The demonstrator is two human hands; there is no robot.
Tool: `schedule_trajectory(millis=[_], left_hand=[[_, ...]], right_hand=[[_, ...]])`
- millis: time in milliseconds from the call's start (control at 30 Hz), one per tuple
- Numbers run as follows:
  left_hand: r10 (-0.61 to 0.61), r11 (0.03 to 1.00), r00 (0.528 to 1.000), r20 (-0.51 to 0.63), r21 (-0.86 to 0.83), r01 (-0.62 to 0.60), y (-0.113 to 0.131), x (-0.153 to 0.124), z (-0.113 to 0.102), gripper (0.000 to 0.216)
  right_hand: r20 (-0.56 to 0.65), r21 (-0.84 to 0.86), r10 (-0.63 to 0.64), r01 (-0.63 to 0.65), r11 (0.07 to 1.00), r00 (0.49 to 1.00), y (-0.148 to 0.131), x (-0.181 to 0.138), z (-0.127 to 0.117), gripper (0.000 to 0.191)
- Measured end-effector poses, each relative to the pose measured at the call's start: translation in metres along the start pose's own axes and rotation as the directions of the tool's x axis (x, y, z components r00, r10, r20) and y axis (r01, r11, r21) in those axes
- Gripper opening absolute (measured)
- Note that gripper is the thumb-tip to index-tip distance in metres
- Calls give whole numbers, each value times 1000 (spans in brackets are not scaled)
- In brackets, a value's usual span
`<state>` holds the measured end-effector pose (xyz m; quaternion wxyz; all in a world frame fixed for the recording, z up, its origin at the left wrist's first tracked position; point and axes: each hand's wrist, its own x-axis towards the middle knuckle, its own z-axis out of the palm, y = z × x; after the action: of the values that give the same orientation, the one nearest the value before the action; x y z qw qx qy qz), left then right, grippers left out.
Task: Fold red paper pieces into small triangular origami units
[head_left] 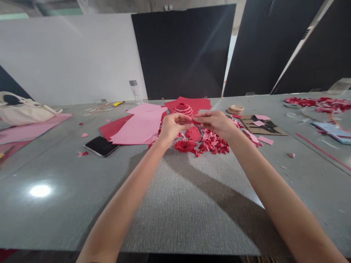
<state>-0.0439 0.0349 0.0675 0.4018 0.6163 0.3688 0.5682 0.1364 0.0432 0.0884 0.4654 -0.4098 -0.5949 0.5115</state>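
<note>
My left hand (175, 126) and my right hand (212, 122) meet fingertip to fingertip above the middle of the table. Between their pinched fingers is a small red paper piece (193, 121), mostly covered by the fingers. Just behind stands a round red-and-pink vase-like form (183, 109) built of folded paper. Below my hands lie a red pleated paper ring (185, 145), a red paper sheet piece (193, 133) and a heap of folded red and pink paper pieces (212, 142).
Pink sheets (137, 128) and a black phone (101, 146) lie left of centre. Farther left is a white bag (24, 111). A bottle (135, 90) and a yellow cutter (118, 103) stand and lie at the back. Rightward are cardboard (274, 128) and a blue-cased phone (333, 131).
</note>
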Motion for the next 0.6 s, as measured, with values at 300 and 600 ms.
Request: schedule_trajectory(millis=[300,600], left_hand=[[47,990,999,-7,131,-46,-1,2,-1,24],[121,958,992,-41,267,-105,-2,2,0,15]], right_hand=[[-5,-82,-47,47,996,999,1,1,1,12],[5,-102,-111,111,989,994,-1,-1,3,17]])
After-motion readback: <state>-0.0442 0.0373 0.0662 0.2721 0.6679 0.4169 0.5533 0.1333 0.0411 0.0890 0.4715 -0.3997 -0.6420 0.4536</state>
